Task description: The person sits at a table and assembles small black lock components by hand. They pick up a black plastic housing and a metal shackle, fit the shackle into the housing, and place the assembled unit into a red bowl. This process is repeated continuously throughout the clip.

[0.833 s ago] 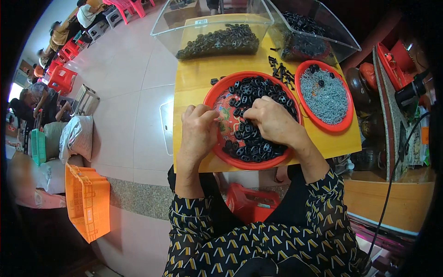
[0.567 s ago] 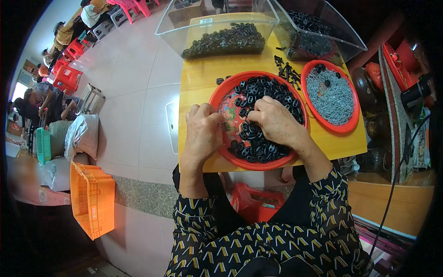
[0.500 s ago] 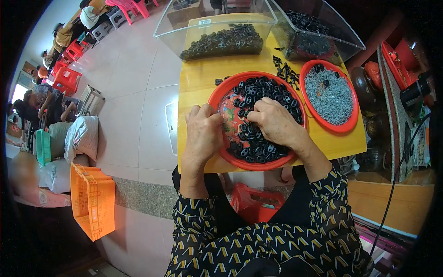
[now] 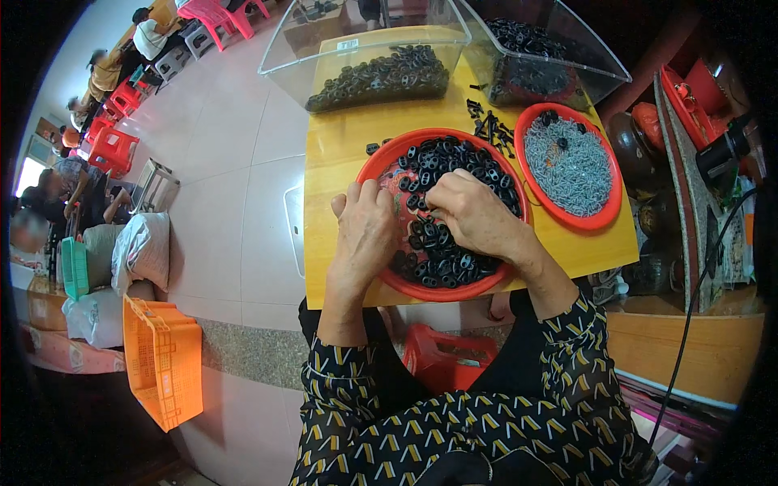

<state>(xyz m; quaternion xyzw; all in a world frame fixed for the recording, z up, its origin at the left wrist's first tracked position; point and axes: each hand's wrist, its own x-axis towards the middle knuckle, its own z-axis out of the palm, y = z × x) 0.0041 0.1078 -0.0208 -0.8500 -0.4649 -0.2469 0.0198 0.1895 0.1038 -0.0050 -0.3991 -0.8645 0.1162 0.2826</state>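
Note:
A round red tray (image 4: 378, 162) on the yellow table holds many small black oval parts with two holes (image 4: 438, 235). Over its left side is my left hand (image 4: 366, 227), fingers curled closed, back of the hand up; what they hold, if anything, is hidden. My right hand (image 4: 474, 212) is above the middle of the tray with its fingertips pinched together. Whatever sits in that pinch is too small or covered to make out. To the right, a second red tray (image 4: 613, 206) carries a heap of silver screws (image 4: 567, 170) with a few black pieces on top.
Two clear plastic bins (image 4: 365, 65) of black parts stand at the table's far side. Loose black pieces (image 4: 490, 130) lie between bins and trays. An orange crate (image 4: 166, 364) is on the floor at left, near white sacks (image 4: 146, 251). Other people sit far left.
The whole view has shifted slightly, so the table and trays appear a little further left. Both hands stay closed over the tray, with the right fingertips slightly nearer the left hand.

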